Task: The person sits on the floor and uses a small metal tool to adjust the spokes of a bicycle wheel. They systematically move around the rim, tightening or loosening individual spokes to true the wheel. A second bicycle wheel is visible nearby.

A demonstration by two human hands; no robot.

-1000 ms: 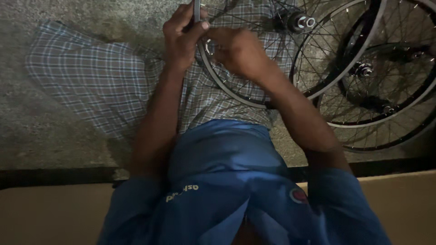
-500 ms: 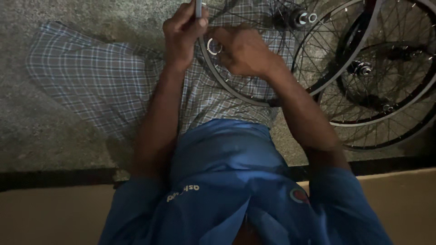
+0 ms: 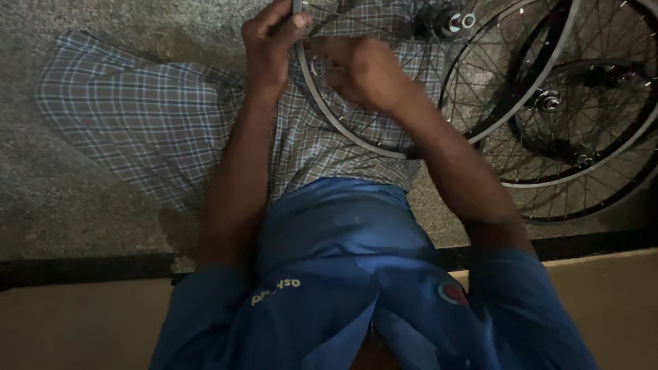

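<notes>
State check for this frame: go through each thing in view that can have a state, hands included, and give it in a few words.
left hand: closed around a slim metal tool at the rim.
metal tool: upright, mostly cut off by the frame edge.
right hand: fingers curled at the rim and spokes.
front wheel: bare rim, no tyre, resting over the lap.
stacked wheels: lying flat on the floor, overlapping, untouched.

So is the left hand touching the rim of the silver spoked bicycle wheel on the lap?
Touching. The head view shows the left hand closed around the wheel rim at its top edge.
</notes>
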